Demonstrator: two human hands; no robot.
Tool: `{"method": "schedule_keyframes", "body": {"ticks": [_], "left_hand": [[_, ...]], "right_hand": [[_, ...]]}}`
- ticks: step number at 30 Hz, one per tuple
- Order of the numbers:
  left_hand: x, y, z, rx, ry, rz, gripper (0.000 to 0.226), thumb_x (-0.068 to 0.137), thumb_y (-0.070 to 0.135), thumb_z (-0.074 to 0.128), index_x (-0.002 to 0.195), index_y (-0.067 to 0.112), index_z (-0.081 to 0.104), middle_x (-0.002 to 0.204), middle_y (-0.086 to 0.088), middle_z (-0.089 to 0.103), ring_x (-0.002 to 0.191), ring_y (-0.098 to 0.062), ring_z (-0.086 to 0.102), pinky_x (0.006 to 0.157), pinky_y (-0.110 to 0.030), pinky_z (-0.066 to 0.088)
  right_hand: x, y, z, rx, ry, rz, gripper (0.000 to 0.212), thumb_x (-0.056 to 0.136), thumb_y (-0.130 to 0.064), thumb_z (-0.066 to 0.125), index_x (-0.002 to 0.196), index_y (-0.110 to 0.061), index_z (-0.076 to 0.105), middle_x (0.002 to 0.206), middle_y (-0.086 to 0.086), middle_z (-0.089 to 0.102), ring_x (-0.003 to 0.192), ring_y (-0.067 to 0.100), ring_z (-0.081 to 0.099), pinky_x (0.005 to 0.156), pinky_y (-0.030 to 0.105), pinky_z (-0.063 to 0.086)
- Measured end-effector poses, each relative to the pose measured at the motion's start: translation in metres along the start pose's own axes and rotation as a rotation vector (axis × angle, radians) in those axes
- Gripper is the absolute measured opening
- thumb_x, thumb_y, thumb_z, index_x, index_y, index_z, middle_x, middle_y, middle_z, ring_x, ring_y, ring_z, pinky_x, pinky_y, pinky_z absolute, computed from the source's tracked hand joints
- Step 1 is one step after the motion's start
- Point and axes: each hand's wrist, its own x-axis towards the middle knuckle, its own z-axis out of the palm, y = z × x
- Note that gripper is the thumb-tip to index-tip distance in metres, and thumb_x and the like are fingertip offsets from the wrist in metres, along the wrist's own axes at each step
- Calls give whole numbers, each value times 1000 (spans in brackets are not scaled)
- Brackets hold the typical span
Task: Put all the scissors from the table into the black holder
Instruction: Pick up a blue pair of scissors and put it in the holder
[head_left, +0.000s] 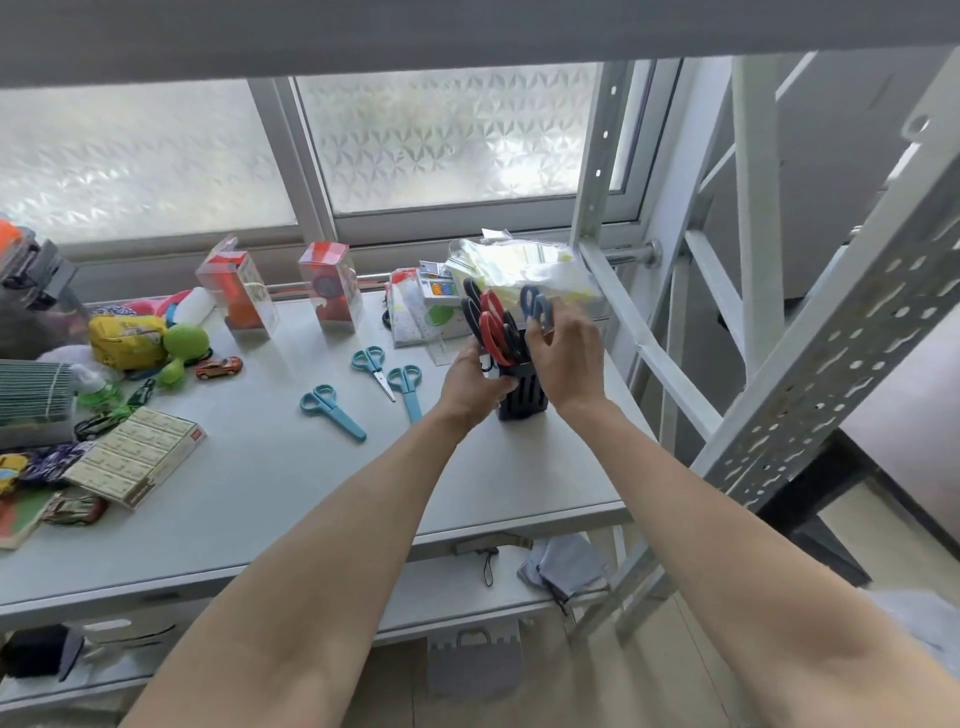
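Observation:
The black holder (524, 395) stands on the grey table (291, 499) near its right edge. Black-handled scissors (471, 301) and red-handled scissors (493, 325) stick up out of it. My left hand (475, 382) grips the holder's left side. My right hand (563, 348) holds dark blue-handled scissors (536, 306) just above the holder, handles up. Three light blue scissors lie flat on the table to the left: one (332, 410), a second (374, 369) and a third (408, 389).
Clear gift boxes (236, 291) and stationery packs (431, 306) line the back by the window. Toys, a yellow pouch (127, 340) and a carton (137, 462) crowd the left. A white metal rack frame (660, 358) rises right of the table.

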Motion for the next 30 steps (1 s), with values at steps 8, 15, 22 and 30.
{"method": "schedule_keyframes", "body": {"ticks": [8, 15, 22, 30], "left_hand": [[-1, -4, -3, -2, 2, 34, 49, 79, 8, 71, 124, 19, 56, 112, 2, 61, 110, -32, 64, 97, -48, 53], [-4, -2, -4, 11, -6, 43, 52, 79, 7, 69, 129, 18, 56, 121, 0, 62, 110, -34, 65, 94, -47, 55], [-14, -24, -29, 72, 107, 17, 63, 89, 9, 63, 147, 16, 39, 134, -9, 55, 85, -25, 69, 70, -27, 57], [-31, -83, -94, 119, 452, -131, 27, 92, 10, 53, 118, 12, 62, 105, -9, 68, 83, -32, 69, 85, -48, 57]], "right_hand": [[-7, -1, 8, -41, -107, 40, 30, 98, -31, 51, 111, -8, 66, 97, 12, 67, 83, 26, 64, 69, 27, 42], [-7, 2, 10, -57, -135, 87, 30, 100, -22, 46, 98, 0, 68, 95, 15, 62, 85, 29, 59, 72, 25, 37], [-31, -17, 7, 95, 153, 21, 17, 98, -22, 50, 101, -8, 60, 95, 6, 57, 79, 15, 54, 68, 22, 46], [-69, -70, 71, 164, -192, -136, 21, 96, -18, 53, 113, -7, 61, 105, 9, 61, 81, 17, 59, 69, 29, 49]]}}
